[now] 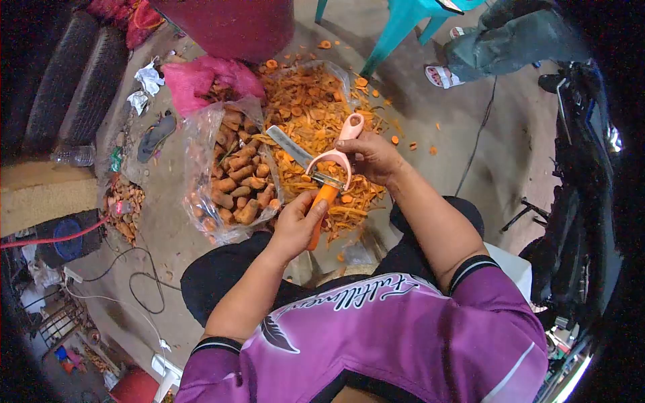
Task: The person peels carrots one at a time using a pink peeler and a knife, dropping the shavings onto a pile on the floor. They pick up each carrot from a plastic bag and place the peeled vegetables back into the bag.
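My left hand (295, 227) is closed around a peeled orange carrot (326, 195), held low in front of my lap. My right hand (373, 157) grips a pink Y-shaped peeler (332, 158), whose metal blade lies across the carrot's upper end. A broad knife blade (290, 146) shows just left of the peeler; its handle is hidden. Under both hands spreads a heap of orange peelings (302, 101) on plastic. To the left, a clear plastic bag (199, 151) lies open with many unpeeled carrots (235, 176) in it.
A large red tub (228, 27) and a pink mesh sack (208, 80) stand beyond the heap. At the upper right are a teal plastic stool (390, 40) and another person's sandalled foot (442, 76). Tires (87, 87) stand at left; a black cable (478, 134) crosses the floor.
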The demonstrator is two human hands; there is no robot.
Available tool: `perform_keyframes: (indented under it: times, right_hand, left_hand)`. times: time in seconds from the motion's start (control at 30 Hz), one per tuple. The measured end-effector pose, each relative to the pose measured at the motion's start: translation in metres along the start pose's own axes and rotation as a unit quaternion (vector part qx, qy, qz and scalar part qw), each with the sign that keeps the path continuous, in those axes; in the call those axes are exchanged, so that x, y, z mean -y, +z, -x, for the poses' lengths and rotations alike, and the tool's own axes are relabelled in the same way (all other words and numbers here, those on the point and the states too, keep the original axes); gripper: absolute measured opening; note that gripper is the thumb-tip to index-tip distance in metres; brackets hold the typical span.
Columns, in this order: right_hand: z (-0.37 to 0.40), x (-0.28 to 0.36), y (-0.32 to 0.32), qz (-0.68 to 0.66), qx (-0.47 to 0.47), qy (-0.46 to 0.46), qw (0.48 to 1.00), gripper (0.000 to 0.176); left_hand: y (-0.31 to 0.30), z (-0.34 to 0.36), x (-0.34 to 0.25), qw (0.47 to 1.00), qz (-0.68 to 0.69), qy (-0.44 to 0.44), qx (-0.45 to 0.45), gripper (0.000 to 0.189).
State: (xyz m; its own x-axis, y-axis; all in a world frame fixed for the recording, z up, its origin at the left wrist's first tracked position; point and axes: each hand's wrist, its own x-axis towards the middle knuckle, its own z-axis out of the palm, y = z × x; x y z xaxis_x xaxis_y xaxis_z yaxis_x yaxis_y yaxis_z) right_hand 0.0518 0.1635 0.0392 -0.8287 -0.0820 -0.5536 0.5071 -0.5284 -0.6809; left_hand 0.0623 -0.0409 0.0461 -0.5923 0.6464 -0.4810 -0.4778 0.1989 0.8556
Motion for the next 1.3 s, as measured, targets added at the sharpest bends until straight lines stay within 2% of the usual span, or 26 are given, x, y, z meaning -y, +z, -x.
perform_keyframes:
  times: [0.17, 0.43, 0.53, 0.63, 0.73, 0.83, 0.97, 1.03, 1.13, 1.3]
  right_hand:
    - [0.002, 0.001, -0.004, 0.003, 0.005, 0.004, 1.0, 0.015]
    - [0.009, 0.004, -0.013, 0.035, -0.004, -0.017, 0.999, 0.015]
    - [0.015, 0.006, -0.01, 0.042, -0.032, -0.008, 0.999, 0.015]
    - [0.015, 0.005, -0.016, 0.032, -0.016, 0.005, 0.999, 0.015]
    - [0.013, 0.002, -0.021, 0.039, -0.022, -0.015, 0.999, 0.015]
    - [0.017, 0.004, -0.021, 0.037, -0.012, -0.013, 0.999, 0.015]
    - [0.015, 0.005, -0.022, 0.044, -0.014, -0.018, 0.999, 0.015]
    - [0.017, 0.003, -0.021, 0.043, -0.021, -0.018, 0.999, 0.016]
    - [0.019, 0.004, -0.021, 0.034, -0.024, 0.008, 0.999, 0.017]
    - [0.02, 0.005, -0.02, 0.041, -0.015, 0.011, 0.999, 0.018]
  left_hand:
    - [0.0, -0.005, 0.008, 0.999, -0.025, 0.014, -0.015, 0.03]
    - [0.006, -0.012, 0.004, 1.0, -0.023, -0.01, 0.004, 0.026]
    - [0.01, -0.013, 0.001, 1.0, -0.016, -0.011, 0.016, 0.026]
    - [0.009, -0.017, 0.005, 0.999, -0.037, -0.011, 0.025, 0.028]
    - [0.008, -0.018, 0.0, 0.996, -0.06, -0.054, 0.041, 0.029]
    - [0.011, -0.019, -0.001, 0.996, -0.072, -0.03, 0.036, 0.031]
    - [0.009, -0.023, 0.0, 0.995, -0.061, -0.065, 0.039, 0.031]
    - [0.01, -0.021, -0.004, 0.995, -0.069, -0.052, 0.046, 0.031]
    - [0.014, -0.024, 0.001, 0.998, -0.034, 0.028, 0.042, 0.032]
    - [0.015, -0.022, -0.006, 0.998, -0.01, -0.024, 0.054, 0.034]
